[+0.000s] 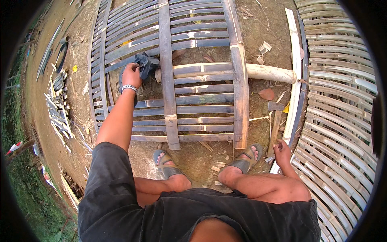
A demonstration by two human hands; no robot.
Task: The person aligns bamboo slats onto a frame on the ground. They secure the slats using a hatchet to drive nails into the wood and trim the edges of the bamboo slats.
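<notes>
My left hand (132, 76), with a chain bracelet at the wrist, is closed on a crumpled black plastic bag or cloth (146, 64). It is over a gap in a slatted bamboo panel (168, 97) lying in front of me. Beside that black bundle, a round bamboo pole (272, 74) passes under the panel's right rail (239, 76) and sticks out to the right. Near my right knee, my right hand (282, 152) has its fingers curled together; what they hold, if anything, is too small to make out. Next to it lies a wooden-handled hatchet or hammer (275, 123).
A second bamboo slat panel (338, 105) stands along the right, edged by a pale bamboo strip (291, 80). Split bamboo offcuts (58, 107) lie in a heap at left. Wood chips (264, 49) and a dry leaf (266, 94) dot the dirt. My sandalled feet flank the panel's near end.
</notes>
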